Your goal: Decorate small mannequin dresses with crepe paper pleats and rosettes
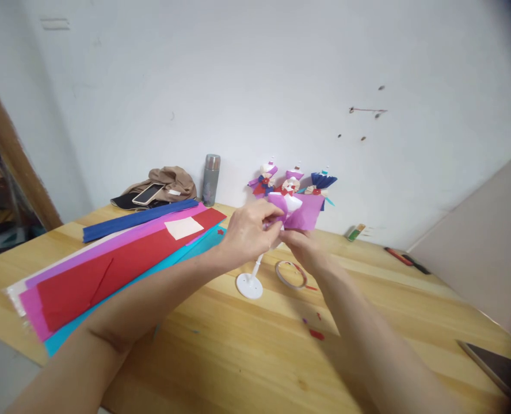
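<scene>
Both hands work at a piece of purple crepe paper (304, 213) around the top of a small white stand. My left hand (249, 230) pinches the paper's left side between thumb and fingers. From below and to the right, my right hand (297, 238) reaches to the same paper; its fingers are mostly hidden behind it. The stand's round white base (250, 286) rests on the table, and its thin post tilts up to the hands. Just right of the base lies a roll of narrow tape (290, 275).
Coloured crepe paper sheets (109, 276) lie at left, a white square (183, 227) on top. A grey flask (211, 179), a brown cap (173, 183) and a phone (148, 194) stand behind. Three decorated paper figures (290, 184) are by the wall. A cutter (397, 256) lies right.
</scene>
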Demonstrator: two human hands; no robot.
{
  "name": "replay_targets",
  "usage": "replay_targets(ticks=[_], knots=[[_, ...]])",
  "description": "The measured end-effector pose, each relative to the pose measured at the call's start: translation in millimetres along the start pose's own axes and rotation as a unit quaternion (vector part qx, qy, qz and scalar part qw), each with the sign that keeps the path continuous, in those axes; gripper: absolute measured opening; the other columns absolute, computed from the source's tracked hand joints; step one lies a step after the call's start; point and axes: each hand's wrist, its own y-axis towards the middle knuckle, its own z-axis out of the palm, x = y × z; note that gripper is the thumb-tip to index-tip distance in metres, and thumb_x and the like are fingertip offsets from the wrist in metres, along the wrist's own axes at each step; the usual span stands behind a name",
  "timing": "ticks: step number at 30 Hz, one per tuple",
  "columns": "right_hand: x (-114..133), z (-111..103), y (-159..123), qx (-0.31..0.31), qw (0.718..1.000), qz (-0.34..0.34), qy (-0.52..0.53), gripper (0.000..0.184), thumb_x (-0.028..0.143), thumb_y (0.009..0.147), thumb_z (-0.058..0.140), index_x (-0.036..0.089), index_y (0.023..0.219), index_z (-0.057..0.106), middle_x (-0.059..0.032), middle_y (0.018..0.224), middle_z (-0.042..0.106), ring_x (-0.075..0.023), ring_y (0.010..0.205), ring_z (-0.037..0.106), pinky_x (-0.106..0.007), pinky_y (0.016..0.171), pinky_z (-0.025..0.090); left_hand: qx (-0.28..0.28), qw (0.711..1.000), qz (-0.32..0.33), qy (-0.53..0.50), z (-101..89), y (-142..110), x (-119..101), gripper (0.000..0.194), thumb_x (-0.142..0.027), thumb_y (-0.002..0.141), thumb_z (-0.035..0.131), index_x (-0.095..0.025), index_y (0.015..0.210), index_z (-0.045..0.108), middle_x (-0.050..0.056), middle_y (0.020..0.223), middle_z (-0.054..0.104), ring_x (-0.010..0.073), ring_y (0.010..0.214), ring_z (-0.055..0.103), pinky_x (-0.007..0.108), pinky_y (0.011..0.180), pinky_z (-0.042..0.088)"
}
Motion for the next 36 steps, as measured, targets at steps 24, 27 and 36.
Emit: replay_targets(ticks=[24,27,36], knots=[[17,6,-1,-0.005,0.999,-0.002,-0.04,0.026,0.023,0.059,0.064,0.026,0.083,0.057,0.0,0.08,0.058,-0.0239,0.083,0.055,-0.036,0.07,0.047,0.027,0.982,0.123,0.144,4.0,0,17,0.019,-0.012,0.092,0.051,-0.018,0.077,0.06,0.008,0.086,0.067,0.0206,0.085,0.06,0.033,0.077,0.047],[11,2,1,-0.01,0.999,0.008,-0.04,0.032,0.027,0.059,0.065,0.027,0.091,0.059,-0.0016,0.083,0.063,-0.0274,0.087,0.059,-0.039,0.074,0.048,0.025,0.997,0.062,0.028,-2.0,4,14,0.011,-0.011,0.085,0.056,-0.018,0.077,0.059,0.005,0.084,0.067,0.0177,0.081,0.062,0.031,0.076,0.05],[14,2,0,0.004,0.999,0.027,0.03,0.058,0.025,0.057,0.065,0.025,0.115,0.066,-0.0058,0.092,0.076,-0.0346,0.099,0.069,-0.045,0.08,0.055,-0.039,0.955,-0.153,-0.252,-7.6,15,13,0.004,-0.013,0.075,0.064,-0.016,0.077,0.062,0.0,0.068,0.065,0.0122,0.06,0.063,0.025,0.06,0.053]])
